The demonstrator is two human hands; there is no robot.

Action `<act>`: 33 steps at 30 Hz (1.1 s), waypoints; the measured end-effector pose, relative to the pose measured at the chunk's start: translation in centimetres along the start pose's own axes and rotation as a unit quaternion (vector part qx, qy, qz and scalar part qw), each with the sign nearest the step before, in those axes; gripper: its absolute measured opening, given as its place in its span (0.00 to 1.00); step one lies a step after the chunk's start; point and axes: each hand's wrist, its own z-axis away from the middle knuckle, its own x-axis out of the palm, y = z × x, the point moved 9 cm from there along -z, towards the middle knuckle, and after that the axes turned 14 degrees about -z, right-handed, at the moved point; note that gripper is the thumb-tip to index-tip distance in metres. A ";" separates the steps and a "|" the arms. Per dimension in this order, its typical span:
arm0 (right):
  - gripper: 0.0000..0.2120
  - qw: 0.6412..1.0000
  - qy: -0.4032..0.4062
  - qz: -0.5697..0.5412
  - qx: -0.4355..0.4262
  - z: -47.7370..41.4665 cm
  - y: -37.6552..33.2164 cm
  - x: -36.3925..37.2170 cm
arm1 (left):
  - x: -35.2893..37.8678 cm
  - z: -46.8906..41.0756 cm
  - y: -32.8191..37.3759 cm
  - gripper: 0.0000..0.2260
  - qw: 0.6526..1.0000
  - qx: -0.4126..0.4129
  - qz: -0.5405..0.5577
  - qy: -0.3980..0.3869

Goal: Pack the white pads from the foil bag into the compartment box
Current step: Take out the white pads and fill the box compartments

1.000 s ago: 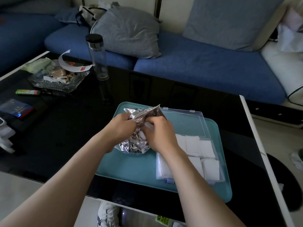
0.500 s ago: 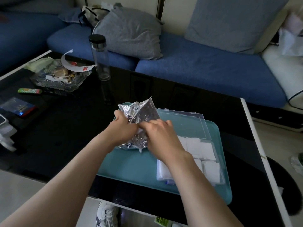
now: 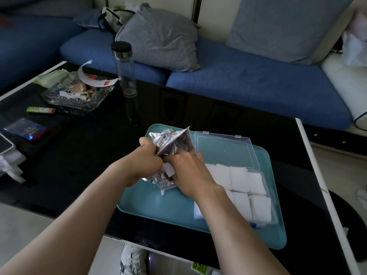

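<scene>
Gripping foil bag (image 3: 171, 143) with left hand (image 3: 144, 162), right hand (image 3: 189, 172) pinches white pad (image 3: 168, 169).

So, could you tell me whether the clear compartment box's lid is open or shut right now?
Open. The clear lid lies folded back on the teal tray, leaving the white pads in the compartment box uncovered.

I saw a black glass table (image 3: 85, 165) carrying a teal tray (image 3: 158, 211) near me, a clear bottle (image 3: 125, 76) upright farther back, a cluttered glass dish (image 3: 93, 105) and a blue packet (image 3: 26, 131) at left.
</scene>
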 end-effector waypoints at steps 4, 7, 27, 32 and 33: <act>0.14 1.000 0.024 -0.007 -0.007 -0.2 0.3 -0.5 | -1.0 0.0 0.4 0.10 0.997 -0.003 -0.038 0.074; 0.20 0.996 0.074 -0.050 -0.023 -0.3 0.6 -1.7 | -2.1 0.3 0.7 0.12 0.990 0.000 -0.044 0.135; 0.12 0.899 0.223 -0.367 0.093 1.3 4.2 -6.0 | -3.6 2.1 1.7 0.23 0.963 -0.059 -0.057 0.258; 0.08 0.813 0.206 -0.523 0.154 2.9 5.8 -6.3 | -3.1 2.9 3.4 0.48 0.964 -0.056 -0.120 0.232; 0.07 0.800 0.205 -0.541 0.157 3.2 6.0 -6.5 | -3.0 3.1 3.7 0.52 0.963 -0.056 -0.128 0.229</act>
